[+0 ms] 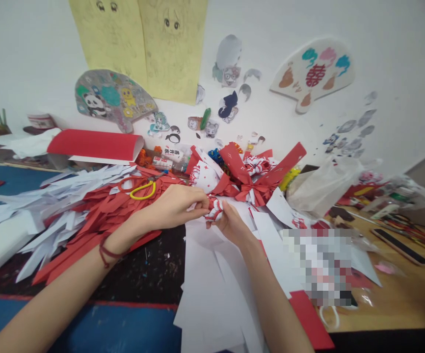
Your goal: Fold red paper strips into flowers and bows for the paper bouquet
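Between my two hands is a small red and white folded paper piece (pixel 215 210), held above white paper sheets (pixel 212 274). My right hand (pixel 231 223) grips it from the right, thumb along its side. From the left, the fingers of my left hand (pixel 183 206) are pinched at its edge. A dark red cord circles my left wrist. Just behind lie a red paper bow shape (pixel 252 189) and white paper with red star marks (pixel 207 169). Yellow-handled scissors (pixel 142 190) rest on red paper strips (pixel 113 211) to the left.
White paper strips (pixel 68 206) pile up at the left near a white plastic object (pixel 2 245). A curved red sheet (pixel 96 144) sits by the wall. On the right are a plastic bag (pixel 317 189), a dark phone-like slab (pixel 400 246) and a red sheet (pixel 310 318).
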`<state>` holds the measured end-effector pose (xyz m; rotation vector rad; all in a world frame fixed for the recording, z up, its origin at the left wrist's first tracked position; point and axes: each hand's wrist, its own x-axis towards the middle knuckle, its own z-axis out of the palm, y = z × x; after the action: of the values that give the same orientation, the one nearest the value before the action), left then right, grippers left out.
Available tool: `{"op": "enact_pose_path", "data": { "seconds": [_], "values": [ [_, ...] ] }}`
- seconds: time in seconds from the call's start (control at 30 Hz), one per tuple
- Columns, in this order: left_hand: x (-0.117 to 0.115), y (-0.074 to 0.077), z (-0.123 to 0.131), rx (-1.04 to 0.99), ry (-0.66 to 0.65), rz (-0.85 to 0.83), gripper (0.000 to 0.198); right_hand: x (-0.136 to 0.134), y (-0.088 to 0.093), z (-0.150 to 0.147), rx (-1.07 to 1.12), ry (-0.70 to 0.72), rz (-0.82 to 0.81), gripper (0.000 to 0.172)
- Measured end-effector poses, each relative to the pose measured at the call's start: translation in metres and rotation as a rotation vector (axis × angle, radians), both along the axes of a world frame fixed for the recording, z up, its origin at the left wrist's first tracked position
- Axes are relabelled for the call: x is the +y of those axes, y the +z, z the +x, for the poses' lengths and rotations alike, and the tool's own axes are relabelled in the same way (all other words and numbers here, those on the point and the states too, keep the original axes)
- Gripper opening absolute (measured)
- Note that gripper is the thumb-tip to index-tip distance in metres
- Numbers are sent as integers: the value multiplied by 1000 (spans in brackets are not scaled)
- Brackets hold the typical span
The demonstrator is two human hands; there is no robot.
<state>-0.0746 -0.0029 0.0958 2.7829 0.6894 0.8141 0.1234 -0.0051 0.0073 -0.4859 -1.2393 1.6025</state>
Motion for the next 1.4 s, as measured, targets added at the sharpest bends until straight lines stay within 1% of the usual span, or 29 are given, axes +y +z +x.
{"op": "enact_pose_path", "data": {
  "seconds": [0.1, 0.2, 0.27, 0.33, 0.43, 0.53, 0.63, 0.73, 0.83, 0.9, 1.0, 1.13, 1.23, 1.33, 1.4],
  "values": [
    [3, -1, 0, -91, 0, -30, 16, -1, 2, 0, 4, -9, 26, 42],
    [6, 1, -1, -211, 58, -58, 17, -2, 4, 2, 31, -37, 33, 39],
    [5, 4, -2, -272, 104, -40, 18, -2, 5, 3, 36, -39, 26, 43],
    [2, 7, -2, -300, 122, -24, 19, -2, 6, 3, 41, -39, 25, 49],
    [-4, 8, 1, -270, 88, -9, 16, -3, 8, 2, 71, -64, 24, 51],
    [-8, 5, 6, -192, 66, 26, 12, -4, 9, 1, 100, -123, 22, 51],
    [-8, -2, 9, -143, 92, 72, 10, -3, 8, 0, 103, -196, 53, 50],
    [-5, -9, 10, -140, 140, 98, 11, -3, 7, -1, 97, -262, 95, 48],
    [-4, -14, 12, -141, 173, 129, 14, -2, 6, -2, 88, -287, 120, 48],
    [-5, -16, 13, -135, 178, 184, 14, -2, 6, -3, 76, -303, 134, 48],
    [-6, -18, 16, -91, 191, 311, 13, -2, 6, -4, 64, -334, 143, 49],
    [-4, -22, 18, -33, 223, 481, 19, -3, 8, -4, 64, -319, 131, 51],
    [-4, -25, 17, -8, 232, 638, 20, -4, 8, -5, 67, -332, 119, 52],
    [-7, -28, 16, 28, 173, 746, 24, -3, 8, -4, 83, -370, 115, 52],
    [-8, -30, 16, 53, 120, 755, 27, -3, 8, -2, 93, -383, 107, 52]
  ]
}}
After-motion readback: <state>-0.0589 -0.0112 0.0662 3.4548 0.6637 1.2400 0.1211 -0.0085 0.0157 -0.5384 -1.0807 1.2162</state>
